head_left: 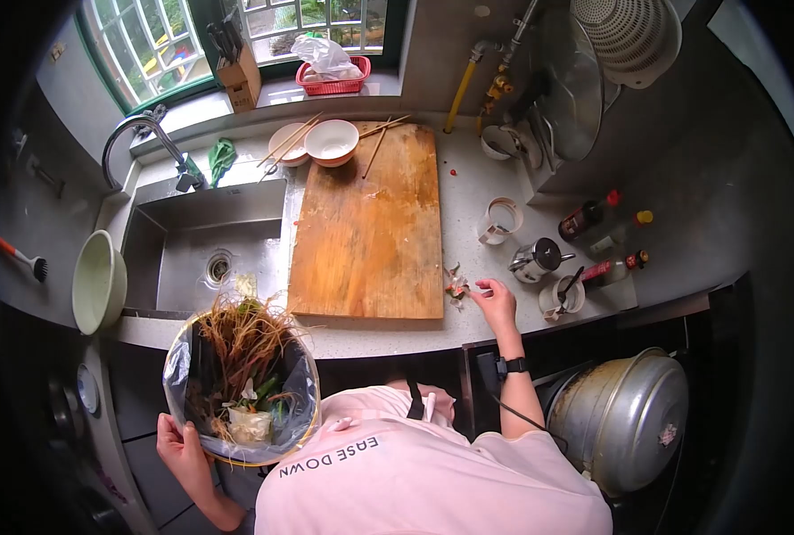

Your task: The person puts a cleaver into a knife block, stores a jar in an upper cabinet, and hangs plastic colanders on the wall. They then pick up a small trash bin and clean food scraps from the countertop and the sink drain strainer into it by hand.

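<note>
My left hand (183, 446) grips the rim of a round trash bin (312, 419), its fingers closed over the edge. The bin has a plastic liner and holds brown stringy roots (245, 343), green bits and a crumpled pale scrap (250, 426). It is held in front of the sink, at the counter's front edge. At the counter right of the wooden cutting board (370, 241), my right hand (493, 301) has its fingertips pinched at a small pile of vegetable scraps (456, 283). Exactly what lies between those fingertips is hard to see.
A steel sink (205, 209) with a faucet (138, 125) lies to the left, beside a pale green basin (100, 283). Bowls (332, 141) and chopsticks rest at the board's back. A metal pot (539, 260), cups and several bottles (584, 218) stand right; below is a large pot (624, 419).
</note>
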A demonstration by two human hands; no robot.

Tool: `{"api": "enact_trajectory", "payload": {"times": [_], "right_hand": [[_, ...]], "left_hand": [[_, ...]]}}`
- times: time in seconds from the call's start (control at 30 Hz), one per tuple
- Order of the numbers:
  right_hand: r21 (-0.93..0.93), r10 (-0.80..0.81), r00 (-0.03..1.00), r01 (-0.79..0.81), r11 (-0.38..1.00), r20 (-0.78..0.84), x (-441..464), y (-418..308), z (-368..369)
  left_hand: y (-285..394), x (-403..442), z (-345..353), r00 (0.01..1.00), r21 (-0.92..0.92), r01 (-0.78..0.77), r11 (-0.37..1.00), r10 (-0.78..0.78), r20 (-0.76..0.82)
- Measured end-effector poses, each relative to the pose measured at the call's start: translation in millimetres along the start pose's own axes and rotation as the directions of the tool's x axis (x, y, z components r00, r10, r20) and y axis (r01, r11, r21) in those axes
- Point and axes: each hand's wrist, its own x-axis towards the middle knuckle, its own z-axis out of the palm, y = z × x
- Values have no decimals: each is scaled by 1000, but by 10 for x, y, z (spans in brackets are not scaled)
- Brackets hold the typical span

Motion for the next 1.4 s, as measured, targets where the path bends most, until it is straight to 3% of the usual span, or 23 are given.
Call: {"api": "enact_trajectory", "payload": {"times": [0.13, 0.23, 0.33, 0.43, 0.73, 0.83, 0.87, 0.93, 1.0, 1.07, 1.1, 1.17, 1.2, 1.23, 1.27, 1.3, 1.37, 1.4], "right_hand": [[-159, -194, 976, 208, 965, 95, 20, -14, 159], [-279, -146, 956, 217, 936, 253, 77, -153, 210], [-286, -190, 952, 256, 923, 240, 162, -73, 345], [-210, -189, 934, 259, 943, 302, 239, 40, 406], [-64, -142, 984, 150, 987, 110, 226, -38, 219], [171, -151, 988, 147, 974, 9, 134, -565, -59], [257, -180, 981, 157, 954, 71, 82, -837, -152], [603, -302, 932, 126, 788, 200, -120, -1464, -196], [769, -493, 791, 43, 637, 364, -431, -2163, -244], [788, -725, 558, 189, 586, 405, -646, -2635, -113], [851, -795, 445, 125, 510, 412, -764, -2847, -34], [889, -940, 232, 329, 318, 250, -969, -3012, 447], [854, -926, 169, 359, 377, 338, -1085, -3005, 653], [665, -960, 135, 697, 269, 247, -1139, -2990, 727], [673, -969, 141, 698, 244, 205, -1121, -2999, 708], [687, -975, 146, 692, 220, 166, -1131, -3010, 700], [789, -946, 258, 532, 307, 194, -1000, -2899, 580], [736, -932, 324, 590, 332, 161, -882, -2807, 432]], "left_hand": [[-6, -5, 14, 1000, 22, -26, 999, 26, -3], [35, -26, 11, 999, 40, -43, 998, 43, -12], [22, -53, -35, 999, -30, 47, 998, -47, -11], [-143, -24, -79, 999, 6, -23, 1000, 23, -26], [-11, -35, -2, 999, 31, 17, 999, -16, -28], [-48, -9, 13, 1000, -7, 15, 1000, -15, -8], [-115, 13, 25, 1000, 3, -23, 1000, 23, -12], [-254, 70, 2, 995, 32, -98, 995, 98, -8], [-151, 74, 21, 997, 18, -69, 997, 68, 18], [39, 46, 74, 999, 15, -11, 1000, 11, 52], [62, 40, 93, 998, 14, -3, 1000, 2, 60], [72, 39, 105, 996, 9, 10, 1000, -11, 88], [-51, 72, 73, 994, 20, -53, 998, 51, 93], [-274, 139, 15, 989, 26, -115, 993, 112, 91], [-313, 177, 24, 982, 34, -170, 985, 166, 84], [-318, 161, 16, 988, 18, -127, 992, 125, 92], [-84, 83, 76, 994, -15, -33, 999, 35, 102], [-66, 79, 77, 995, -13, -23, 1000, 24, 97]]}}
